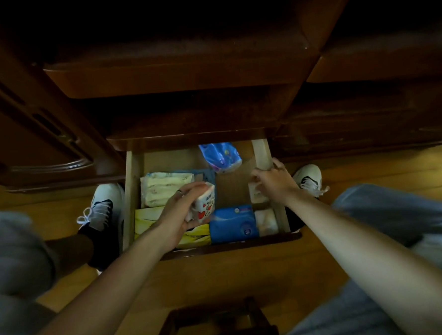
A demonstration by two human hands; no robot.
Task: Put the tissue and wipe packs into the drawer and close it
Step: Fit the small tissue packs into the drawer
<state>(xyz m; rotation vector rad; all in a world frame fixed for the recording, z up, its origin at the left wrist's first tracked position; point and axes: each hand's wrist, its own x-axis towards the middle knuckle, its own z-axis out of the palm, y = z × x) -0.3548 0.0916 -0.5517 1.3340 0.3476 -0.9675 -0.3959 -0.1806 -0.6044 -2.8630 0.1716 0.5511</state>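
We are seated over the open drawer [130,198], which is pulled out between our shoes, and most of the packs already lie inside it. Our left hand [177,216] is curled around a small white tissue pack printed with red hearts [205,205], holding it just above the yellow pack [148,218] and the blue wipe pack [232,223] at the front. We judge it is held over the bare middle of the drawer floor because that is the gap left to fill. Our right hand [272,182] reaches to the right wall of the drawer, fingers bent onto a pale pack [255,195] standing against that wall. The light is dim here, so we cannot tell whether the fingers pinch it or only press it flat. A pale yellow multipack [161,186] sits at the left, and a blue-and-purple pack [220,157] lies at the back. The drawer still has to be pushed shut.
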